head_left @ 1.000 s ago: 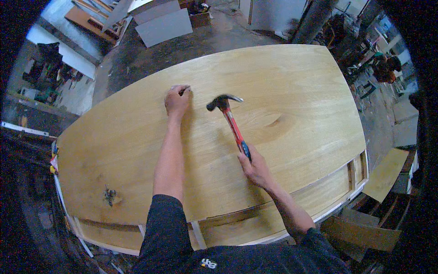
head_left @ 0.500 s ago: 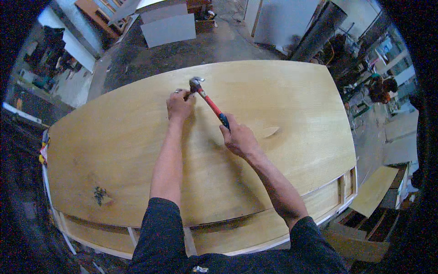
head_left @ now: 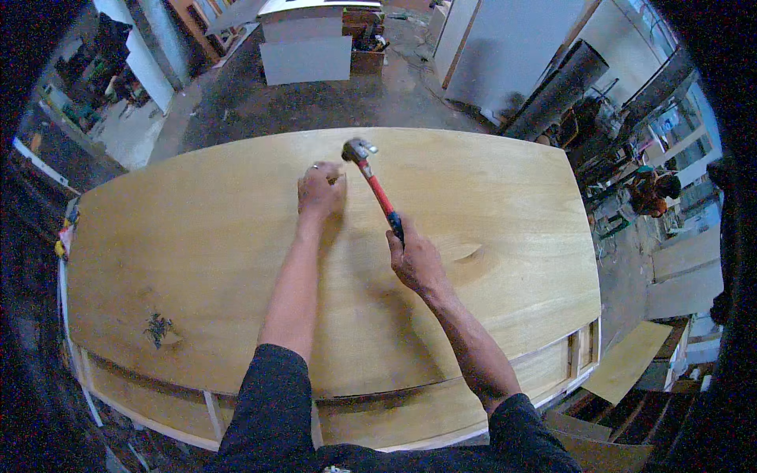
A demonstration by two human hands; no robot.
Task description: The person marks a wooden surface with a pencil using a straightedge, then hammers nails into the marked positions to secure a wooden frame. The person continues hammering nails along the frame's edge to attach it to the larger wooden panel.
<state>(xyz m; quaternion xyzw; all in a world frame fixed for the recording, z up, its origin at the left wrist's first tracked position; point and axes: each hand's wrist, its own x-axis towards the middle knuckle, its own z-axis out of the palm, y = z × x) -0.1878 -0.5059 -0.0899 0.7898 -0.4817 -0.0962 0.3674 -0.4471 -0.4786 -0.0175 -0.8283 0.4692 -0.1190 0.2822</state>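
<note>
My right hand is wrapped round the dark grip of a claw hammer with a red handle. The hammer's metal head is raised above the plywood sheet, just right of my left hand. That left hand rests on the sheet near its far edge, fingers pinched together; what they hold, if anything, is too small to make out. On the sheet's near left part lies a small heap of dark nails.
Under the sheet's near side shows a wooden frame with crosspieces. Beyond stands a pale box-like cabinet. Another person is low down at the far right. A loose panel leans at the near right.
The hammer head has lifted off from beside my left fingers and moved a little right. My left hand stays pinched at about the same spot on the sheet. The whole view has shifted slightly.
</note>
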